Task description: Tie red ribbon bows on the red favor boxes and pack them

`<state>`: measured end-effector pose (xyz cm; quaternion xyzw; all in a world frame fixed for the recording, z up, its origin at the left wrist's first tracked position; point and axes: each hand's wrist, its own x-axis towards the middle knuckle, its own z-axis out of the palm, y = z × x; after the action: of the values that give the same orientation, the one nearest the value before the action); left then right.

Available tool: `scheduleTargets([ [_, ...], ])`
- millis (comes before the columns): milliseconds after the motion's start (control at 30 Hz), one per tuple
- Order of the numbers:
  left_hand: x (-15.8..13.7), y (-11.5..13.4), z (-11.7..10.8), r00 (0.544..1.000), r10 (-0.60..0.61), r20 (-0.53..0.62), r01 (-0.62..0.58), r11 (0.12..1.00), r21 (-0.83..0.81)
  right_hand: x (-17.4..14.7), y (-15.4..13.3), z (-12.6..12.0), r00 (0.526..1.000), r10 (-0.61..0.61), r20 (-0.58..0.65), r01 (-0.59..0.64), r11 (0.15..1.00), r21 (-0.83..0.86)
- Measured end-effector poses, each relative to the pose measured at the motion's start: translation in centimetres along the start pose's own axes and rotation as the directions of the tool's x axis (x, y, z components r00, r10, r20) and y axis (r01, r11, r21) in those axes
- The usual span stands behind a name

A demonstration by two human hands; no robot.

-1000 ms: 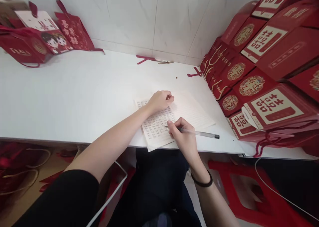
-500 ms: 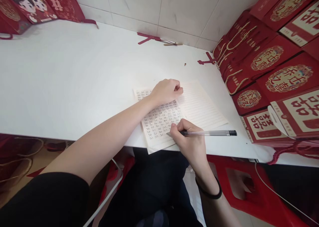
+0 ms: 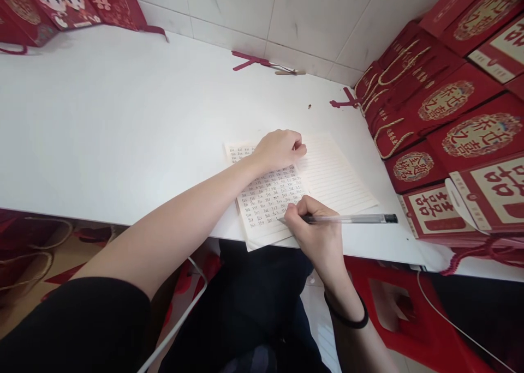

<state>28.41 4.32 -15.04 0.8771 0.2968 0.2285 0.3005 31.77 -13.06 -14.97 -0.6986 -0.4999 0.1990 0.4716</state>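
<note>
An open lined notebook [image 3: 341, 171] lies at the table's front edge. Rows of small handwritten numbers fill most of its left page, while the right page shows only ruled lines. My right hand [image 3: 317, 228], a black band around its wrist, holds a clear-barrelled pen [image 3: 352, 218] with a dark cap end. The pen's tip touches or nearly touches the left page beside the lowest row of writing. Across the top of the notebook rests my left hand [image 3: 280, 149], its fingers curled into a loose fist with nothing visible inside. It covers part of the written rows.
Red gift bags and boxes [image 3: 446, 100] with rope handles are stacked on the right. More red bags [image 3: 82, 5] stand at the back left. Dark red ribbons [image 3: 249, 60] lie along the tiled wall. A white cable [image 3: 180, 324] hangs below the white table [image 3: 123, 116].
The whole view has shifted slightly, so the notebook and bags appear a little further right. Both hands keep nearly the same places on the page, with the pen still in my right hand.
</note>
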Motion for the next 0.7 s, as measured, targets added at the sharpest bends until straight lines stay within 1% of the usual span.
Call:
scheduleTargets([
  [133,0.08,-0.04,0.03,1.0,0.003,0.0,-0.003,1.0,0.014,0.05,-0.07,0.05,0.999,-0.01,-0.033,0.01,1.0,-0.019],
  [333,0.0,0.05,-0.07,1.0,-0.002,0.011,0.002,1.0,0.014,-0.03,-0.03,-0.03,1.0,-0.028,-0.012,0.028,1.0,-0.009],
  [567,0.05,0.1,-0.11,1.0,-0.009,0.018,0.008,1.0,0.028,0.01,0.02,-0.1,0.996,0.005,-0.091,-0.003,1.0,0.022],
  [700,0.03,0.12,-0.08,1.0,0.0,0.015,0.0,1.0,0.02,-0.06,0.1,-0.03,0.997,-0.003,-0.071,0.004,1.0,0.01],
])
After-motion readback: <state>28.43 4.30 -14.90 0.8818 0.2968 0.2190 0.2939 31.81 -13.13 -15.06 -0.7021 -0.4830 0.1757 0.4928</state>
